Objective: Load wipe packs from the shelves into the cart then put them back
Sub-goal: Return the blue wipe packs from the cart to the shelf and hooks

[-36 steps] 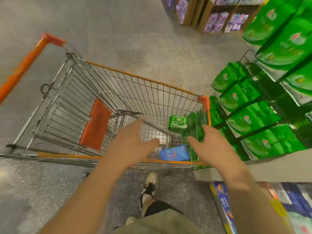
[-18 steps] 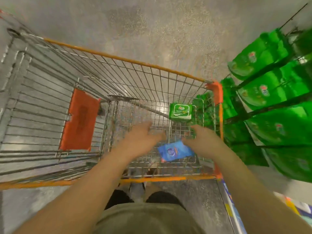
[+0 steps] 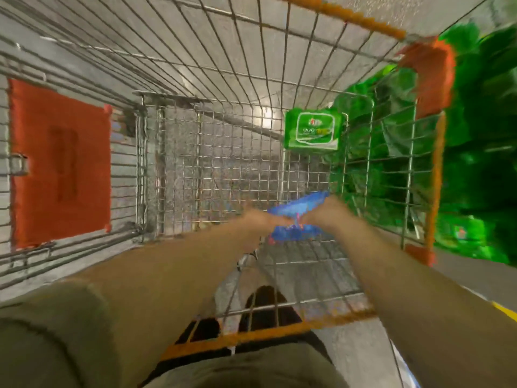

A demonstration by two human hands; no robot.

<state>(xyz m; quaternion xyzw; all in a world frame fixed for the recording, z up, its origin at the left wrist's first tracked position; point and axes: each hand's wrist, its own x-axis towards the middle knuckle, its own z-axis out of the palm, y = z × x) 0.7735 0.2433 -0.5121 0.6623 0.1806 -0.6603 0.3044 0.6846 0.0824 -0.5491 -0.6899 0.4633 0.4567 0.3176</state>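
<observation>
Cart (image 3: 282, 336) holding green wipe pack (image 3: 312, 131), both hands on blue pack (image 3: 297, 218)

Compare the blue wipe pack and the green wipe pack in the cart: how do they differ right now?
The flat blue plastic wipe pack is held between the left hand and right hand; the blocky green plastic wipe pack sits untouched. The blue one is nearer the person and blurred; the green one lies farther in, by the cart's wire side, its white label facing up. Both are inside the wire shopping cart.

wipe pack (image 3: 312, 132) in cart (image 3: 282, 336), shelf packs (image 3: 481, 152) right of cart
</observation>
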